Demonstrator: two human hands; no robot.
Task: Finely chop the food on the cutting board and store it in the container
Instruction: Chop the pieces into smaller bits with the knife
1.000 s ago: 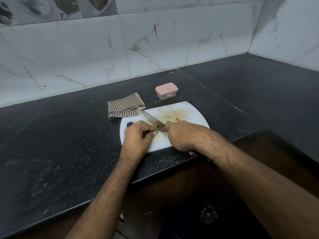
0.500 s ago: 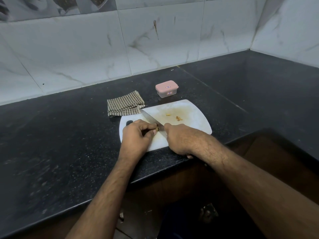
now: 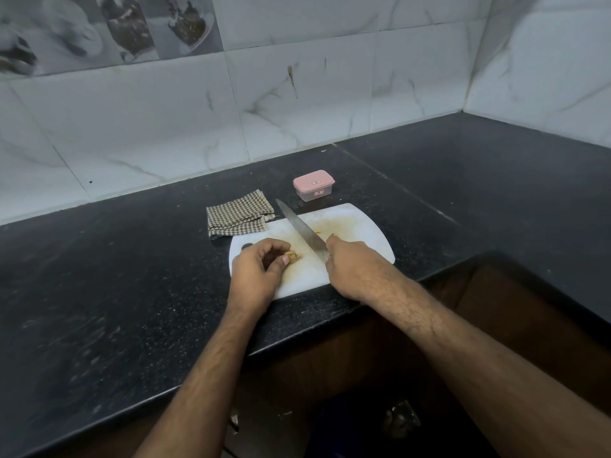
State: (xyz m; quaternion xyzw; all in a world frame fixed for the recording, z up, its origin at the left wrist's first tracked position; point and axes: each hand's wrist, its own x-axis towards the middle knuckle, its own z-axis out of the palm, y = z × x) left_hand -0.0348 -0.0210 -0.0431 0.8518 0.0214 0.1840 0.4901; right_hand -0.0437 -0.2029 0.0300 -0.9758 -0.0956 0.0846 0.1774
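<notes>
Since half a second ago the knife (image 3: 301,230) has lifted off the food and swung away, so a gap now shows between blade and left hand where before the edge was down by the fingertips. The food (image 3: 292,256), a small yellowish lump, lies on the near-left part of the cutting board (image 3: 363,233), touching the tips of the left hand (image 3: 258,271), whose curled fingers pinch it from the left. It sits just left of the blade, between the two hands; the left is nearer. The right hand (image 3: 352,271) grips the handle, hidden inside its fist; the long steel blade points away and to the left, toward the checked cloth (image 3: 238,217). A few small bits (image 3: 318,231) lie beyond the blade on the stained white plastic board. The container (image 3: 313,185), clear with a pink lid on, stands on the speckled black counter (image 3: 115,292) just behind the board.
</notes>
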